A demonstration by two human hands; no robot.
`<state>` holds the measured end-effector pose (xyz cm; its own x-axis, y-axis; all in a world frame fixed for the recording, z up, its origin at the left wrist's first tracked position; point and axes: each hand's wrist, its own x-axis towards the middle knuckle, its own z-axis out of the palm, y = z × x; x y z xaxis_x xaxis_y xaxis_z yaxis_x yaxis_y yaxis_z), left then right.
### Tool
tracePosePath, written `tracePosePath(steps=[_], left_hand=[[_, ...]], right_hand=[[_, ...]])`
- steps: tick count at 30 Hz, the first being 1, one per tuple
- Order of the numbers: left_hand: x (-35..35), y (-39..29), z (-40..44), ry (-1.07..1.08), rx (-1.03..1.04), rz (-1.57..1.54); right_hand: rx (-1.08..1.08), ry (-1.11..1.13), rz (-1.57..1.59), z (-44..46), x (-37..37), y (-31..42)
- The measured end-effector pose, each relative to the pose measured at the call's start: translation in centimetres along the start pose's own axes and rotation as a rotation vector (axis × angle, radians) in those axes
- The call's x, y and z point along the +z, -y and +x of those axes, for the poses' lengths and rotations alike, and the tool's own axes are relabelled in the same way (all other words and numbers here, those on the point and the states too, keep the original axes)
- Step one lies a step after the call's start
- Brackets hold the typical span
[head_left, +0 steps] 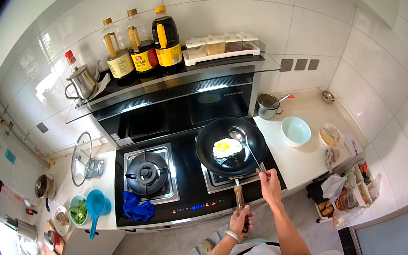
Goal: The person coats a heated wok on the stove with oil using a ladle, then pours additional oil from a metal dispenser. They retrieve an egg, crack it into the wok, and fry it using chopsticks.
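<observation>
A black wok (209, 153) rests on the right burner of the stove. In it lies a fried egg (227, 147) with white edges and a yellow middle. My left hand (240, 220) is closed around the wok's wooden handle (239, 198). Closed on the handle end of a metal ladle (252, 153) is my right hand (270, 187), at the wok's front right. The ladle's round bowl sits inside the wok, just right of the egg.
Left of the wok are a bare burner (146, 172) and a blue cloth (138, 206). A blue dipper (98, 203) and a bowl of green leaves (78, 212) stand on the left counter. On the right are a pale bowl (296, 131) and a small pot (267, 106). Sauce bottles (166, 41) line the shelf.
</observation>
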<state>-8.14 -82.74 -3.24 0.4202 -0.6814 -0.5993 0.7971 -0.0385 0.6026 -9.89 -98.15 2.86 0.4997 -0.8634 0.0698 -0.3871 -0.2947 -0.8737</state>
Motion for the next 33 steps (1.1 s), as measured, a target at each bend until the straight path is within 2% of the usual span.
tracePosePath(steps=[33], left_hand=[[0.12, -0.43, -0.36, 0.017, -0.014, -0.012]], right_hand=[[0.005, 0.013, 0.046, -0.38, 0.71, -0.37]])
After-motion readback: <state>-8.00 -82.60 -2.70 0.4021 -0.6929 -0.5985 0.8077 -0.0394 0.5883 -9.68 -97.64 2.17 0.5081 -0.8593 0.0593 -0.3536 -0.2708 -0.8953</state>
